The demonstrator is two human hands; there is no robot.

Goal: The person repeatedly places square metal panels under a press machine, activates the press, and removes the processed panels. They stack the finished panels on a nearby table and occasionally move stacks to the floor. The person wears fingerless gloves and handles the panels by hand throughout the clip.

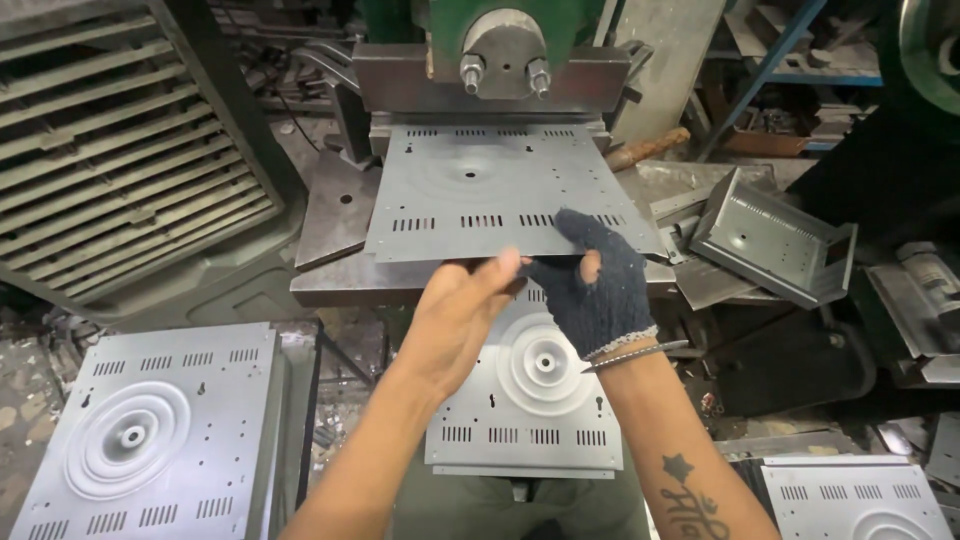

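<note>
Press: green machine body (pixel 500 20) directly beyond both hands, its grey ram block (pixel 490 75) above the sheet.
Press bed: dark steel plate (pixel 340 285) beneath the sheet, just ahead of the hands.
Flat sheet: grey perforated metal sheet (pixel 500 185) lying flat on the bed, near edge at the fingertips.
Stacks: embossed panels (pixel 150 430) left of the left forearm; further embossed panels (pixel 530 400) below the hands.
Left hand: bare left hand (pixel 460 315), fingers pinching the sheet's near edge.
Right hand: right hand (pixel 590 285) in dark knit glove, gripping the same edge.
</note>
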